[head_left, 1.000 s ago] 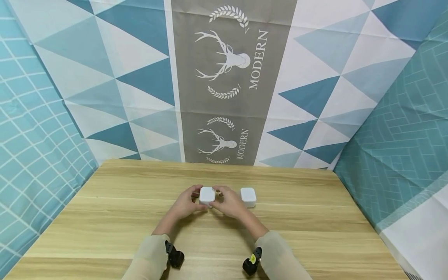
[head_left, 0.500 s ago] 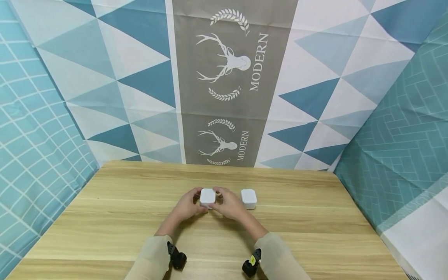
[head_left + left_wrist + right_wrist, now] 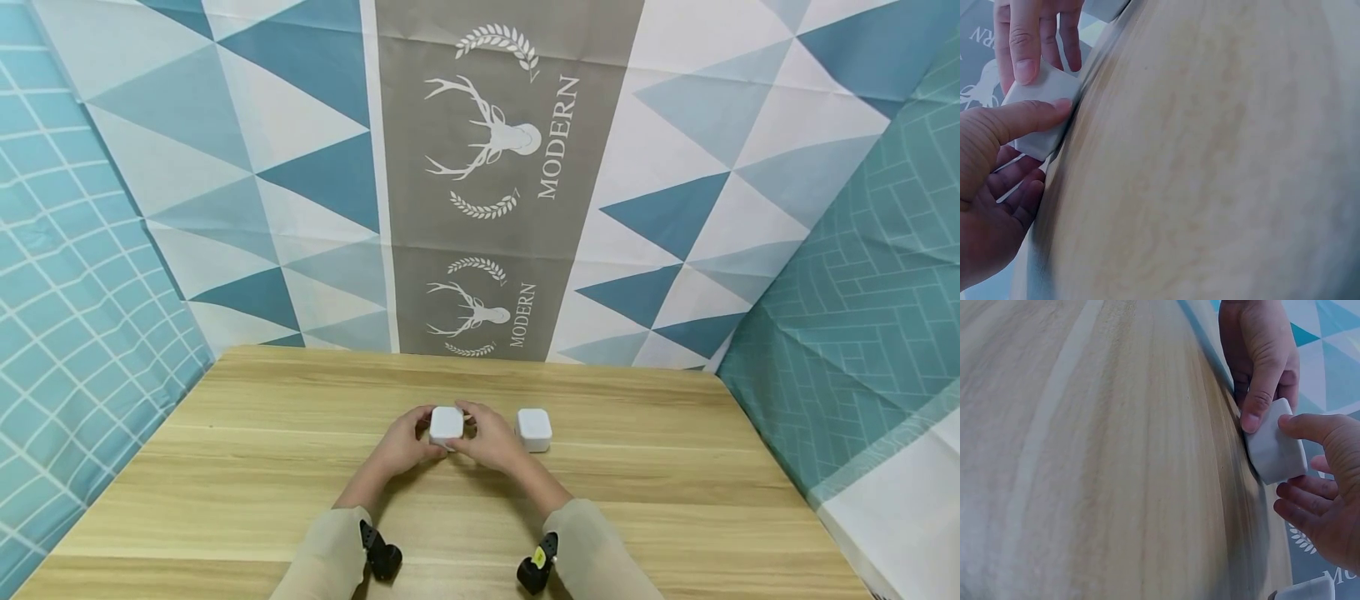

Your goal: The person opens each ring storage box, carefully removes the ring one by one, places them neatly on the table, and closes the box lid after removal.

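A small white box (image 3: 447, 423) with rounded corners is on the wooden tabletop, between my two hands. My left hand (image 3: 402, 443) grips it from the left, its thumb on the near face and its fingers round the far side. From the other side my right hand (image 3: 491, 438) holds the same box, again with the thumb on the near face. In the right wrist view both thumbs press the near face of the white box (image 3: 1277, 450). A second white box (image 3: 534, 425) of like shape stands just right of my right hand, untouched.
The wooden table (image 3: 660, 475) reaches back to a patterned cloth wall (image 3: 487, 217). Blue tiled cloth (image 3: 82, 275) hangs on the left, green-blue cloth (image 3: 862, 275) on the right. Black wrist cameras (image 3: 383, 560) sit by both sleeves.
The head view has tilted up very slightly, so everything sits a little lower in the picture. Both hands keep the same grip on the white box, which stays in place.
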{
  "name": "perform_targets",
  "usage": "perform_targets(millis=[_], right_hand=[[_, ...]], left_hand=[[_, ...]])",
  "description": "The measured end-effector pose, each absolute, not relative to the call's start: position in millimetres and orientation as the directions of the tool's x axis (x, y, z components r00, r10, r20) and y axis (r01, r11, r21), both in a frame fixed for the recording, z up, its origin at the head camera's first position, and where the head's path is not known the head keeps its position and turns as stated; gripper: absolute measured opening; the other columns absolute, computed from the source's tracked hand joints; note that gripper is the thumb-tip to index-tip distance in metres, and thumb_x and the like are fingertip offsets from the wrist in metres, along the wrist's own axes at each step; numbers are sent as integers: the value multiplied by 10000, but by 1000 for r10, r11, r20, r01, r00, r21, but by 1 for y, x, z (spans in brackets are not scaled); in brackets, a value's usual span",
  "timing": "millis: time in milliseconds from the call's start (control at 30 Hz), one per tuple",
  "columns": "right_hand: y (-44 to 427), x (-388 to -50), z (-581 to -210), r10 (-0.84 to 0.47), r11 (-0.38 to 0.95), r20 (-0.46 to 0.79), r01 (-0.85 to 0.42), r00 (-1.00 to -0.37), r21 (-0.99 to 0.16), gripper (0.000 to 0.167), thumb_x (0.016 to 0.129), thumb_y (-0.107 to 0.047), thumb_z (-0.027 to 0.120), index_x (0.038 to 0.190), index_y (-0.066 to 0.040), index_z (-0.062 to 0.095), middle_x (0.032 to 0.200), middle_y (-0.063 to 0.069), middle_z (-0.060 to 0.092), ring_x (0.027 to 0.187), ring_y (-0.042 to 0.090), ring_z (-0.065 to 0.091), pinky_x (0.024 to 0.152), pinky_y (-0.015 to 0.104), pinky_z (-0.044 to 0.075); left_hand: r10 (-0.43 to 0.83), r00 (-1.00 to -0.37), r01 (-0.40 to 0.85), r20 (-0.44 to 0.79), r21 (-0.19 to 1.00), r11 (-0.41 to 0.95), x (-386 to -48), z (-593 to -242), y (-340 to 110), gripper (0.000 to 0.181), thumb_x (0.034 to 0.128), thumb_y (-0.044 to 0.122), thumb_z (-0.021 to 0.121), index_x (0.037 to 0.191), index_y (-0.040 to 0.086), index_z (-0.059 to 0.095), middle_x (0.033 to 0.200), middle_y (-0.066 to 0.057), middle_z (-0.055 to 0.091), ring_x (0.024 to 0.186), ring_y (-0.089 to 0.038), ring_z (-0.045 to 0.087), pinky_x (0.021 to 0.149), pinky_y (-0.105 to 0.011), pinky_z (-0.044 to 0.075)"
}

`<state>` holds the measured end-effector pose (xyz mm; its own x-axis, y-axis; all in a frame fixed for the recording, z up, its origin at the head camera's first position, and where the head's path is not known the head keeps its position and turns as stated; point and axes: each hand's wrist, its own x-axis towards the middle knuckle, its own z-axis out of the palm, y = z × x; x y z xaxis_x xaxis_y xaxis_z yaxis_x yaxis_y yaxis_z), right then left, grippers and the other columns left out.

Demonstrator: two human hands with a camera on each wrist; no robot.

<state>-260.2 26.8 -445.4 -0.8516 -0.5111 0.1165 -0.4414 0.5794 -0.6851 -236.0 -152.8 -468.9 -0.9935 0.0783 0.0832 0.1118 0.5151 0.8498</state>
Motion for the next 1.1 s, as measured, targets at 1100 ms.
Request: perform_targets(millis=[1100], right_hand=[[26, -264, -451, -513, 555, 113, -429, -851, -712, 692, 785, -267, 752, 1354, 3, 464, 1253, 141, 590, 1061, 221, 594, 892, 360, 504]], left_hand=[[77, -994, 103, 74, 847, 521, -235, -469, -153, 679, 693, 102, 811, 1280, -44, 503, 1256, -194, 571, 1202, -350, 517, 1026, -458, 421]])
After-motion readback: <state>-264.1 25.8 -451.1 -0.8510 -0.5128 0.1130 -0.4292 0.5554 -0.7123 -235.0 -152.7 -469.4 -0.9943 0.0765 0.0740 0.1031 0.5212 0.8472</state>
